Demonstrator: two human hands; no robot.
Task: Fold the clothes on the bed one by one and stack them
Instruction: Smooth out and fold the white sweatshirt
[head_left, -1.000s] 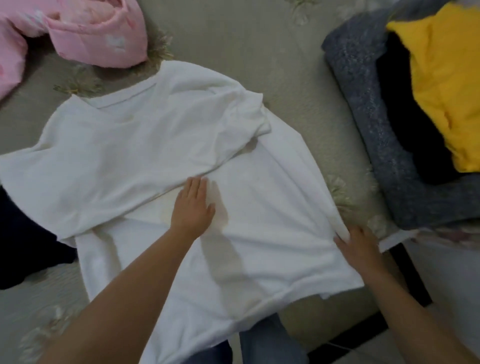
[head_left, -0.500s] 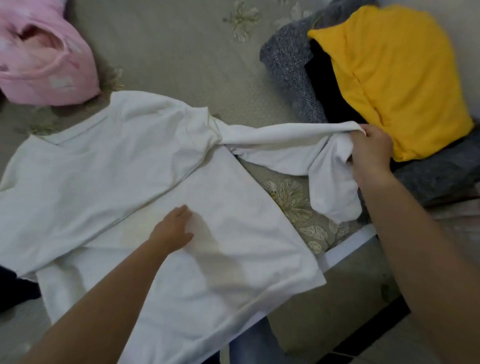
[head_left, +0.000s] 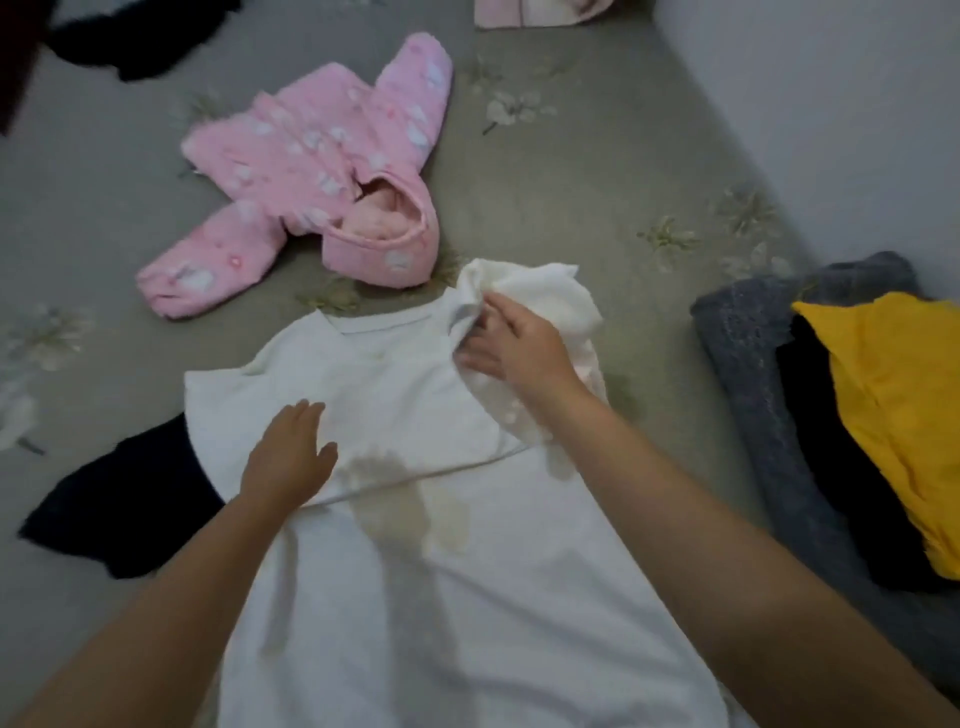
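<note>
White t-shirt (head_left: 415, 597) lies flat on the bed (head_left: 597, 218), collar away from the person, hem at the near edge of view. Left side is already folded over the body.

Changes vs 0.5 s ago:
- Right hand (head_left: 514, 348) was out by the yellow garment (head_left: 904, 410), holding the sleeve stretched to the right. It is now up at the shirt's right shoulder, fingers pinched on bunched sleeve fabric (head_left: 540, 291), which has come in over the shirt.
- Left hand (head_left: 285, 457) stayed on the folded-over layer but moved slightly left; fingers straight, palm flat, pressing the cloth down, gripping nothing.
- The strip of bed that showed between sleeve and body is now covered.
- View has swung up and left: the pink jacket (head_left: 311, 171) is now fully in view, just beyond the collar.

Stack of folded clothes sits to the right, apart from the shirt: grey knit (head_left: 748, 353) at the bottom, a dark piece in between, yellow on top. Dark garment (head_left: 119, 509) sticks out from under the shirt's left edge.
</note>
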